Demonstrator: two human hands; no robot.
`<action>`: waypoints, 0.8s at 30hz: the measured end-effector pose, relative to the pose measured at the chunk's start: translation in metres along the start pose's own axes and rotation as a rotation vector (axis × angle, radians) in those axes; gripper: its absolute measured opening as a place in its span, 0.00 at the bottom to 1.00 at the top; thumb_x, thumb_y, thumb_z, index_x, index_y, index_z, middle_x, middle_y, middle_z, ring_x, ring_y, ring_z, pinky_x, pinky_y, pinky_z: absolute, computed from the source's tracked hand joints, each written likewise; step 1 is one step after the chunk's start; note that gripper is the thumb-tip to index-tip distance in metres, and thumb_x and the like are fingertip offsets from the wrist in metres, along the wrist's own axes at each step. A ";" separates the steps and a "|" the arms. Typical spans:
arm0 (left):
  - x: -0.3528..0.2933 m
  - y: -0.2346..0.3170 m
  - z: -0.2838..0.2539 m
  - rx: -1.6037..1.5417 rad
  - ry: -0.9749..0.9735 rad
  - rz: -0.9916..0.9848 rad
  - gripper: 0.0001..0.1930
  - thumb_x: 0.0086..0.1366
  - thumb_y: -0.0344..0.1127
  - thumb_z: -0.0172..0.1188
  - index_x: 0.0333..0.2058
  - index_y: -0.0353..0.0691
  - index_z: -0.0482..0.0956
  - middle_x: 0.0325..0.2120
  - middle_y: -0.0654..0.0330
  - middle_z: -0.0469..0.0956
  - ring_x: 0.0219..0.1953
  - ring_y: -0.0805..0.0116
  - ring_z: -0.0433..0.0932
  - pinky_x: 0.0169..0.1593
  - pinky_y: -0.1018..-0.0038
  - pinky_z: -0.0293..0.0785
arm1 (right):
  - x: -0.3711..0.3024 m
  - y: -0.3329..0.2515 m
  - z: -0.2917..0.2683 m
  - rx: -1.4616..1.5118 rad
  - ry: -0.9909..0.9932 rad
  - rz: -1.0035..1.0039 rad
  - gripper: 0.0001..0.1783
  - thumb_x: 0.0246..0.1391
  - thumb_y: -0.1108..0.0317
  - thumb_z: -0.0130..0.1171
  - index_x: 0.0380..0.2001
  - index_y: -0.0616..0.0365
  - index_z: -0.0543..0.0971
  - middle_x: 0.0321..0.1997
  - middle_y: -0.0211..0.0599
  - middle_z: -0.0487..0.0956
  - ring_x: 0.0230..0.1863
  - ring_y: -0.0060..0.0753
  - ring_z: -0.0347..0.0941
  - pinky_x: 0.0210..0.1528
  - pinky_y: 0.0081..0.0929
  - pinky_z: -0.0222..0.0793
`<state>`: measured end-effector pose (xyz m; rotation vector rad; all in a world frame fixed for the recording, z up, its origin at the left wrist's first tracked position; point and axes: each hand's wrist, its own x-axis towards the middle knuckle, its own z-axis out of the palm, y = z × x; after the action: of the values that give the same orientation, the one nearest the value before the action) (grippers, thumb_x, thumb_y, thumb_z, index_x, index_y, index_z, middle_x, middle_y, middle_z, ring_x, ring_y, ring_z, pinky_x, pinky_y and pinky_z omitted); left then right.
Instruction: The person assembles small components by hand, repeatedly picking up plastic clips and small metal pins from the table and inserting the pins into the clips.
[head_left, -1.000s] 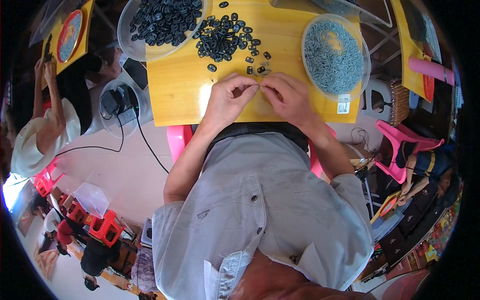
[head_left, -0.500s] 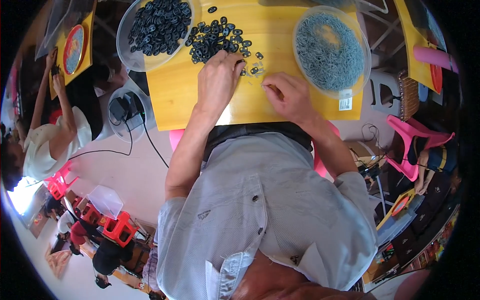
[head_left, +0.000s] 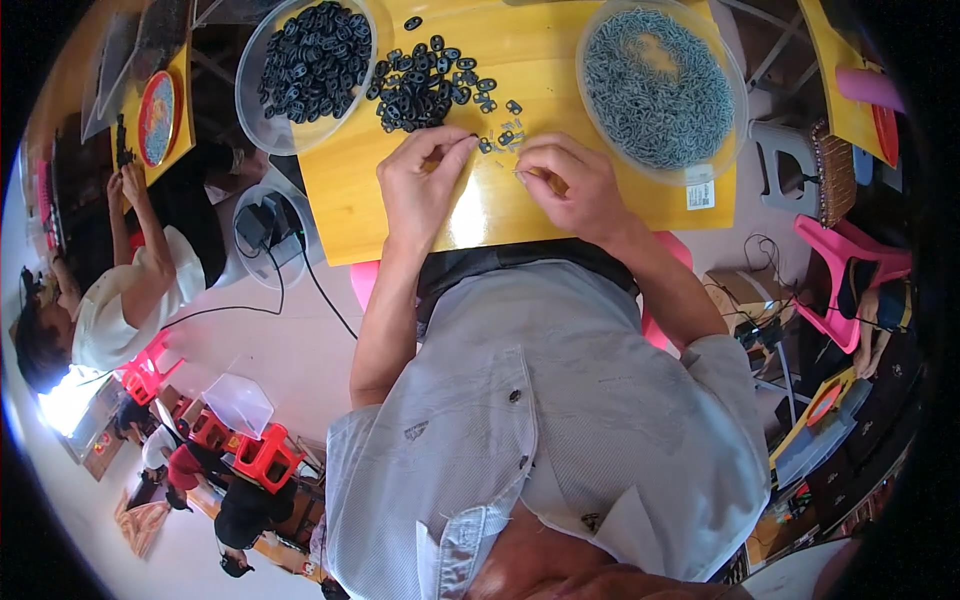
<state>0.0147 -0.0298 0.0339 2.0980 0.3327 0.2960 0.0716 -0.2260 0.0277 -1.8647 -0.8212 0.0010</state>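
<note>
My left hand (head_left: 424, 182) is closed in a pinch over the yellow table (head_left: 350, 225), with a small black part just showing at its fingertips. To its right, my right hand (head_left: 575, 185) pinches a tiny thin metal pin that looks like a screw, its end just visible. Between the hands lie a few loose grey screws (head_left: 512, 128) and a couple of black oval two-holed pieces (head_left: 486, 145). Beyond my left hand spreads a heap of the same black pieces (head_left: 415, 90).
A clear round tub (head_left: 247, 105) of black pieces stands at the far left, and another tub (head_left: 738, 120) full of grey screws at the far right. Left of the table, power adapters (head_left: 265, 222) sit in a container. A co-worker (head_left: 135, 290) works at the left; pink stools (head_left: 845, 270) stand right.
My left hand has drawn back toward me and left, away from the heap, with the black part at its fingertips. My right hand stays pinched and has shifted slightly. The whole view has shifted a little.
</note>
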 end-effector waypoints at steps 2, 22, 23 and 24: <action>-0.009 -0.002 0.000 -0.293 -0.084 -0.246 0.08 0.61 0.26 0.68 0.39 0.33 0.85 0.31 0.60 0.84 0.29 0.77 0.80 0.36 0.81 0.76 | 0.003 -0.004 0.000 0.061 0.035 -0.035 0.09 0.47 0.77 0.67 0.31 0.57 0.77 0.37 0.37 0.82 0.32 0.41 0.80 0.31 0.31 0.75; -0.024 0.004 0.020 -0.725 -0.084 -0.391 0.10 0.62 0.18 0.64 0.42 0.30 0.81 0.37 0.58 0.84 0.38 0.75 0.82 0.45 0.80 0.78 | 0.001 0.000 0.008 0.253 0.009 0.360 0.05 0.51 0.80 0.63 0.32 0.61 0.80 0.32 0.29 0.79 0.31 0.17 0.73 0.32 0.17 0.68; -0.025 0.004 0.020 -0.725 -0.086 -0.384 0.10 0.62 0.18 0.64 0.42 0.30 0.81 0.37 0.58 0.84 0.38 0.75 0.82 0.45 0.80 0.78 | 0.000 0.000 0.009 0.252 0.009 0.363 0.05 0.51 0.80 0.63 0.32 0.61 0.80 0.32 0.29 0.79 0.31 0.17 0.73 0.32 0.17 0.68; -0.025 0.004 0.020 -0.727 -0.087 -0.385 0.10 0.62 0.18 0.64 0.42 0.30 0.81 0.37 0.58 0.84 0.38 0.75 0.82 0.45 0.80 0.78 | -0.001 0.002 0.010 0.269 0.004 0.371 0.05 0.51 0.80 0.63 0.32 0.61 0.80 0.31 0.29 0.79 0.31 0.17 0.73 0.32 0.17 0.68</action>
<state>-0.0014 -0.0565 0.0246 1.2960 0.4823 0.0720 0.0687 -0.2187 0.0214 -1.7324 -0.4374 0.3252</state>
